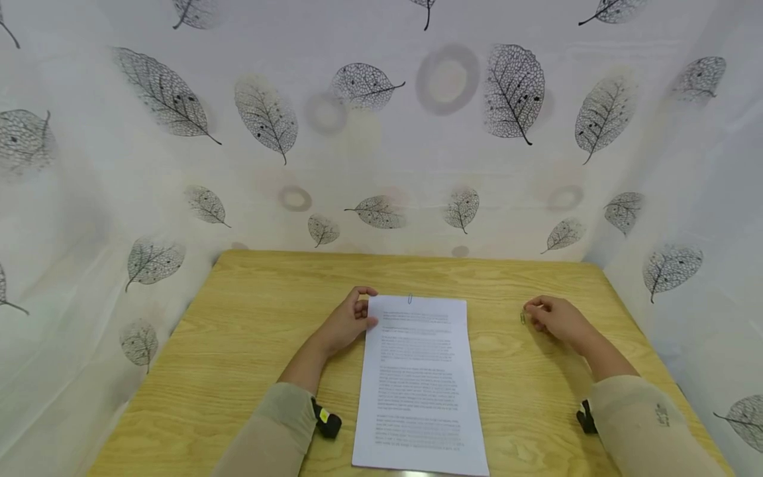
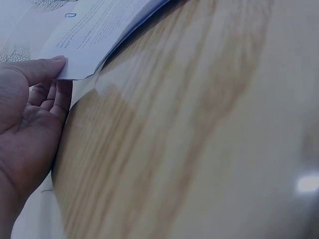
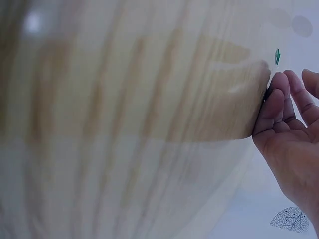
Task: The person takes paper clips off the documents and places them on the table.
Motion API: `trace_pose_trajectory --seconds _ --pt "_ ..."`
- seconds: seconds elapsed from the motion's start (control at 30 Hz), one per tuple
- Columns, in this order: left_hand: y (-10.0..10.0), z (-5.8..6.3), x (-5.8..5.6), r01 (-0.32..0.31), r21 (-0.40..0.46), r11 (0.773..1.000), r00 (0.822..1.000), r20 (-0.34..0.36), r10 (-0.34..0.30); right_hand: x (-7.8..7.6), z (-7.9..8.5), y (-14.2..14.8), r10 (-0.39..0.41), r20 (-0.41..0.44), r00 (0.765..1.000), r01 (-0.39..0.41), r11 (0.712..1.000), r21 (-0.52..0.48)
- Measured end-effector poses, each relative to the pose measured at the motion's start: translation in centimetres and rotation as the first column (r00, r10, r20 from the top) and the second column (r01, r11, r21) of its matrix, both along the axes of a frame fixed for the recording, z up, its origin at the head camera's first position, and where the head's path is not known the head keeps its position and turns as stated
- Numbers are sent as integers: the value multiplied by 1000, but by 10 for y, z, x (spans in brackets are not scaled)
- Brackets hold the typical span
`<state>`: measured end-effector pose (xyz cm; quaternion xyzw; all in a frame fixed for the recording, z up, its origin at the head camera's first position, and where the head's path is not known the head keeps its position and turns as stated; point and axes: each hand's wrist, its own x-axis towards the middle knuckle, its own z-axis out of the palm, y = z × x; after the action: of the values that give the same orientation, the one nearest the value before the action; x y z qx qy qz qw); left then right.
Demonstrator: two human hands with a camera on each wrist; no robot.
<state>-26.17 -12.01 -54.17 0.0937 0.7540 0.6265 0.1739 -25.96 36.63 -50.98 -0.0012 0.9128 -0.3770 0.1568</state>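
Printed sheets of paper (image 1: 420, 377) lie lengthwise on the wooden table, with a blue paper clip (image 1: 410, 299) on their far edge. At the far left corner, my left hand (image 1: 348, 322) pinches the sheets. The left wrist view shows its thumb (image 2: 59, 62) on top of the paper (image 2: 92, 47) and the other fingers below. To the right, my right hand (image 1: 557, 319) rests low over the table beside a small green paper clip (image 1: 522, 318). In the right wrist view that green clip (image 3: 277, 56) lies just past the bent fingertips, with the thumb apart from the fingers.
The wooden table (image 1: 250, 331) ends at a white leaf-patterned curtain (image 1: 381, 159) behind and on both sides. Black straps with small devices sit at the left cuff (image 1: 326, 422) and right cuff (image 1: 587, 417).
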Motion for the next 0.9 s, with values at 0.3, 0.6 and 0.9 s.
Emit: trace_pose_trajectory --seconds 0.3,0.6,0.9 --pt "0 0 0 -2 0 1000 1000 2 2 2 9 5 -72 57 996 85 961 -262" --pt "3 1 1 -1 14 1000 1000 9 1 0 30 3 -153 178 972 234 712 -662" --pt "0 -2 0 -14 14 1000 1000 10 14 -7 35 -32 -124 155 980 197 699 -688"
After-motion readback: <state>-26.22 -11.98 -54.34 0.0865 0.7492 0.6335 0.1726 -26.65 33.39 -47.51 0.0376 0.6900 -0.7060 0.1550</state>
